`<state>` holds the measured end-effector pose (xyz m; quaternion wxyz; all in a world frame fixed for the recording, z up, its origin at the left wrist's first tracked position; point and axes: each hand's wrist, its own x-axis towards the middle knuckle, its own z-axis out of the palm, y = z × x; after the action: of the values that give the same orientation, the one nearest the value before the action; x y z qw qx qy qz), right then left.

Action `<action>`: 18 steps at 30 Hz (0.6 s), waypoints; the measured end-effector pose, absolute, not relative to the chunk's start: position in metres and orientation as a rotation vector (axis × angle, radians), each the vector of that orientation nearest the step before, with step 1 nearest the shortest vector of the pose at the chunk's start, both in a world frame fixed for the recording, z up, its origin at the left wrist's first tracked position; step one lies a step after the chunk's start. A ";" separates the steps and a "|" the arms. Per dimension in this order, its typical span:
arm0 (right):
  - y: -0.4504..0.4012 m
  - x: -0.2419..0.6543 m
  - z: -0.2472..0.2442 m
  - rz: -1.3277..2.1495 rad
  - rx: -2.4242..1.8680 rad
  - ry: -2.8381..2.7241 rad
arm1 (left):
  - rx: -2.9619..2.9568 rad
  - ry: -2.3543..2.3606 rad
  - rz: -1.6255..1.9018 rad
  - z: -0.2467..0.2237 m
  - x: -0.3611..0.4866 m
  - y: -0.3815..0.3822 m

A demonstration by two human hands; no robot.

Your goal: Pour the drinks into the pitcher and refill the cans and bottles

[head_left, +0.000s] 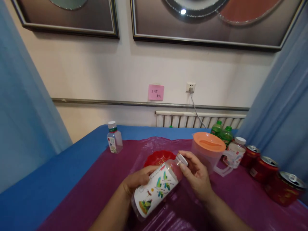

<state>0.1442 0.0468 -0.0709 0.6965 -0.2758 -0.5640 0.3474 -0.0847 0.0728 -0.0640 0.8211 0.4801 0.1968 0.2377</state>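
Note:
A clear plastic bottle (156, 192) with a white illustrated label is tilted in front of me, its neck up to the right. My left hand (138, 179) is wrapped round its body from the left. The fingers of my right hand (196, 173) close on the white cap (183, 159) at the neck. Whether the cap is loose or tight cannot be seen. Behind the bottle a red scalloped dish (154, 157) is partly hidden, with some thin yellowish pieces in it.
To the right stand a pitcher with an orange lid (209, 142), a white-capped bottle (235, 152), green bottles (226, 136) and several red cans (264, 168). Another small bottle (115, 138) stands at the back left. Purple sheeting (96, 189) covers part of the blue tabletop (60, 179).

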 end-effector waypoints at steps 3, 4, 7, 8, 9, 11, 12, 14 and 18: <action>0.050 0.148 -0.076 0.821 -0.638 -1.284 | 1.099 0.426 0.481 -0.059 -0.081 0.076; 0.050 0.149 -0.077 0.817 -0.662 -1.284 | 1.129 0.444 0.486 -0.058 -0.079 0.077; 0.052 0.152 -0.079 0.780 -0.754 -1.260 | 1.191 0.497 0.432 -0.060 -0.075 0.080; 0.052 0.153 -0.079 0.768 -0.790 -1.257 | 1.197 0.504 0.409 -0.060 -0.075 0.081; 0.053 0.153 -0.079 0.754 -0.827 -1.263 | 1.199 0.507 0.392 -0.061 -0.075 0.081; 0.054 0.155 -0.078 0.715 -0.886 -1.295 | 1.202 0.507 0.384 -0.061 -0.075 0.082; 0.055 0.155 -0.078 0.697 -0.907 -1.313 | 1.207 0.508 0.384 -0.061 -0.076 0.082; 0.055 0.155 -0.078 0.687 -0.929 -1.312 | 1.209 0.513 0.384 -0.061 -0.076 0.082; 0.054 0.150 -0.083 0.756 -0.915 -1.173 | 1.182 0.500 0.387 -0.063 -0.076 0.082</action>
<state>0.1500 0.0542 -0.0828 0.6717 -0.4064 -0.5207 0.3355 -0.0758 0.0818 -0.0629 0.7838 0.5478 0.2315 0.1791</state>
